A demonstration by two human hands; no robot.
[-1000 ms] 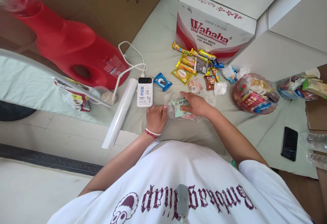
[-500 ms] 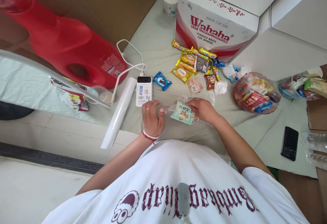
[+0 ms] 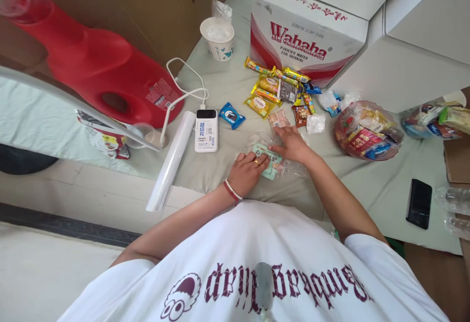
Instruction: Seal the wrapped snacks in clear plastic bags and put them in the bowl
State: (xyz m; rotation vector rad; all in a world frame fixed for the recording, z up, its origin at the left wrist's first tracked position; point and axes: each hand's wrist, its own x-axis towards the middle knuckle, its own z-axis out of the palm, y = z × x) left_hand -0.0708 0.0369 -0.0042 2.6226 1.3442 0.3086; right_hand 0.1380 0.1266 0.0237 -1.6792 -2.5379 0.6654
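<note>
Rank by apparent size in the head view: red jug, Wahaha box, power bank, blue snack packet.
1. Red jug, though it sits nearest the camera.
2. Wahaha box.
3. Power bank.
4. Blue snack packet.

- Left hand point(image 3: 247, 170) now moved rightward, off the bare sheet and onto the near edge of the mint-green snack packet point(image 3: 269, 161) — fingers flat on it.
- Packet lowered from its lifted tilt half a second ago, now pressed flat on the sheet.
- Right hand point(image 3: 290, 143) shifted from gripping the packet's right end to lying over its far side, seemingly on the clear plastic bag point(image 3: 293, 165).
</note>
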